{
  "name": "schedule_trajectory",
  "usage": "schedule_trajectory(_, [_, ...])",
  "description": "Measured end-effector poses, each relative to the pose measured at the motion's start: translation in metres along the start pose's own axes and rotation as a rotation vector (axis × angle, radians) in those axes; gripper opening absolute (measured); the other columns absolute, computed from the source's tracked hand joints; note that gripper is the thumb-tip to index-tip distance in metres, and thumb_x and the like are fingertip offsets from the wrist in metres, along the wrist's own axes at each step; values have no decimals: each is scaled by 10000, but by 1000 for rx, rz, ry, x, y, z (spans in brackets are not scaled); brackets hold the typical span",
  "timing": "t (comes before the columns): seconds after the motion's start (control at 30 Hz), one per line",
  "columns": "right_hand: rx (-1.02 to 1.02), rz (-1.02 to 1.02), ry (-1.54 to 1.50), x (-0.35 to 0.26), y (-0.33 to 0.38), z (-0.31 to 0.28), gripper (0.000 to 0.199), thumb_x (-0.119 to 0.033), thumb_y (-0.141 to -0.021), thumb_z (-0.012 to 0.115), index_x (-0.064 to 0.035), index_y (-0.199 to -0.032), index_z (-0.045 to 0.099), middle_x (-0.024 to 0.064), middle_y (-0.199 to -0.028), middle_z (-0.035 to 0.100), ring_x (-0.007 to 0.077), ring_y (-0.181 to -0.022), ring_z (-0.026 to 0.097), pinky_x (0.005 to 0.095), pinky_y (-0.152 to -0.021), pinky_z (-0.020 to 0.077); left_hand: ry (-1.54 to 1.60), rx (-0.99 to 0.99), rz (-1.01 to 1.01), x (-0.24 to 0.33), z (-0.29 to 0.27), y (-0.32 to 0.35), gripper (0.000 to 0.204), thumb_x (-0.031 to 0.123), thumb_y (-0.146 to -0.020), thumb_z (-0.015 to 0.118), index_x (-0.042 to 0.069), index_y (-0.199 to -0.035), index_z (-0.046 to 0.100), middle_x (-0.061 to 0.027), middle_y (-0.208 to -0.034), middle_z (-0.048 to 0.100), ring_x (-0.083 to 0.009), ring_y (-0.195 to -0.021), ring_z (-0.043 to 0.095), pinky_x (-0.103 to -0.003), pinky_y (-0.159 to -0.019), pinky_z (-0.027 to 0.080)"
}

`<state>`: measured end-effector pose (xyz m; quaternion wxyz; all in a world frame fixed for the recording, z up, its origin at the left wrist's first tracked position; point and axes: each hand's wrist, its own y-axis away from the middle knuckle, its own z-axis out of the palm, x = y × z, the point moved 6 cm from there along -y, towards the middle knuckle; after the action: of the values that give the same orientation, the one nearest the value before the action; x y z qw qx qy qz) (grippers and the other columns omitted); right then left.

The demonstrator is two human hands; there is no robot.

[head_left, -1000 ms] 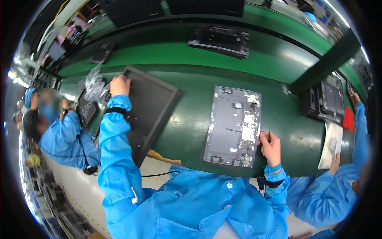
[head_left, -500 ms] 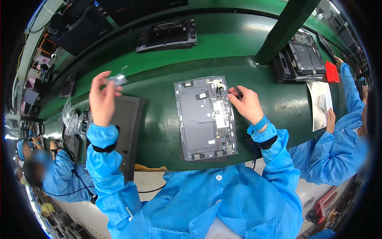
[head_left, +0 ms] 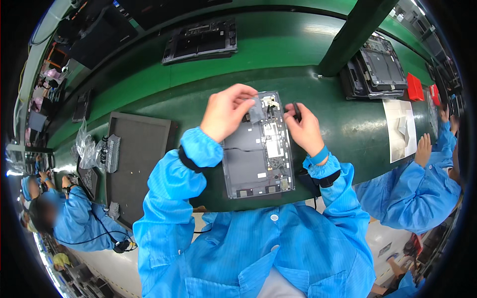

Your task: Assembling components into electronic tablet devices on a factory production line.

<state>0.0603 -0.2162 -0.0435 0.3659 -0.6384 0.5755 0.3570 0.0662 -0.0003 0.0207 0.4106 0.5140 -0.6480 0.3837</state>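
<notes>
Bench (head_left: 343, 136): dark green, spans the middle of the frame. Shallow dark tray (head_left: 144, 144) lies on it, left of centre. Opened device chassis (head_left: 248, 166), grey, lies flat at frame centre, long sides running up and down the picture. Exposed circuit board (head_left: 274, 144) along its right side; thin dark cable (head_left: 241, 148) crosses its middle.

Left hand (head_left: 226, 111): over the chassis's upper left corner, thumb and forefinger pressed together in a pinch. Right hand (head_left: 305, 129): just beside the chassis's upper right edge, fingers curled into a closed grip.

Grey translucent film (head_left: 257, 113): in the left pinch, over the upper part of the chassis; cannot tell whether its lower end touches. Slim dark tool (head_left: 297, 112): in the right grip; its working tip is not clear.

Handling notes (judgement): film looks thin and limp, so a light pinch near one edge should avoid creasing. Steadying its free end would help alignment. Tool tip is best kept off board and cable; wrists should not lean on the chassis.
</notes>
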Motion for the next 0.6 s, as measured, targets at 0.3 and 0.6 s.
schedule_trajectory(0.3, [-60, 314, -572, 16, 22, -29, 347, -303, -999, 516, 17, -1000, 650, 61, -883, 639, 124, -725, 612, 243, -657, 494, -250, -146, -16, -16, 41, -36, 178, 54, -854, 656, 17, -1028, 668, -97, -962, 707, -197, -825, 684, -306, -752, 543])
schedule_trajectory(0.6, [-79, 267, -783, 14, 35, -12, 184, -98, -915, 649, 32, -1043, 621, 96, -941, 670, 170, -821, 683, 266, -739, 565, -487, -76, 283, 7, 54, 12, 75, 56, -769, 681, 68, -842, 690, -87, -857, 635, -309, -834, 572, -406, -758, 475])
